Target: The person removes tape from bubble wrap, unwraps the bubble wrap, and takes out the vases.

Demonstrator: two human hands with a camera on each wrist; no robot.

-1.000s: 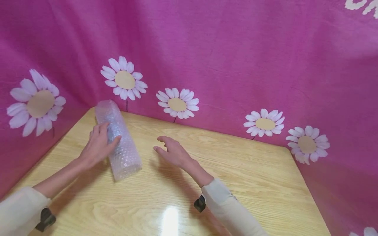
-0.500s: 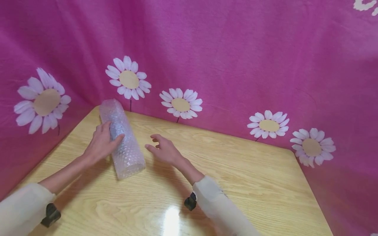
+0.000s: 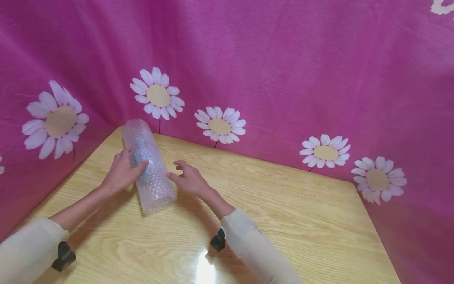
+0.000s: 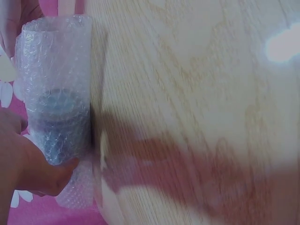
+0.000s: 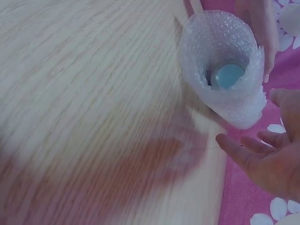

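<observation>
A tube of clear bubble wrap lies slantwise on the wooden table, near its back left corner. Inside it sits a round object with a pale blue end, seen through the tube's open end in the right wrist view; its kind is unclear. My left hand holds the wrap around its middle from the left, with the thumb lying on the plastic. To the right of the tube, my right hand hovers close to its side, fingers loosely spread and holding nothing. In the right wrist view, its fingertips stand apart from the wrap.
The light wooden table has a bright reflection near its front. A magenta cloth printed with white daisies hangs along the back and both sides. Each cuff carries a dark wrist camera, one on the left and another on the right.
My right hand has moved left, closer to the bubble wrap tube. The left hand stays on the tube, and the whole head view has shifted slightly.
</observation>
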